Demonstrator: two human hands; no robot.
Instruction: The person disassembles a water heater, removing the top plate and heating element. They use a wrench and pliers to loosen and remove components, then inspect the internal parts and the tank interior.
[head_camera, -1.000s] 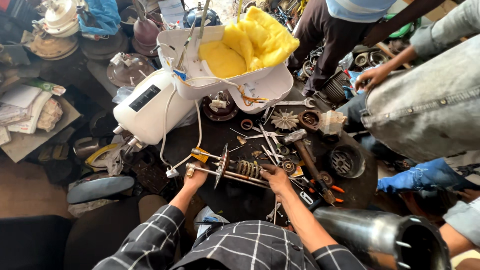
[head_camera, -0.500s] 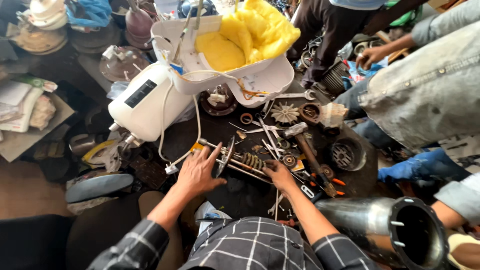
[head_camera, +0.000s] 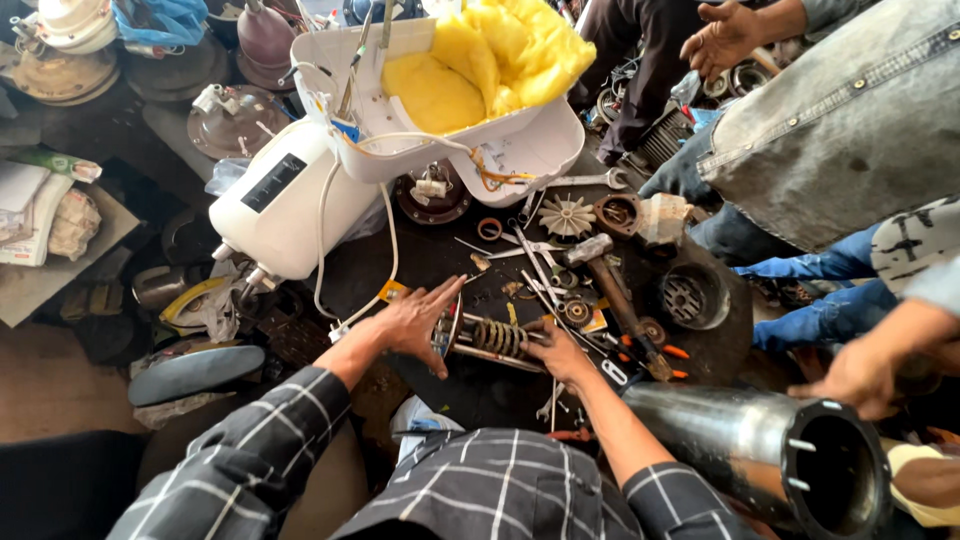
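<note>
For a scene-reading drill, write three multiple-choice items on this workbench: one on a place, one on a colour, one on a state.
1. Where does the coiled heating part lie?
A. between the person's two hands
B. inside the white casing
C. on the floor

2. What colour is the insulation in the open white casing?
A. blue
B. yellow
C. black

3. How is the left hand held?
A. clenched in a fist
B. gripping a hammer
C. open, fingers spread, at the part's disc end

Answers: 1 A, the left hand and right hand are at its two ends; 2 B, bright yellow wadding fills the shell; 3 C, palm down, fingers splayed.
</note>
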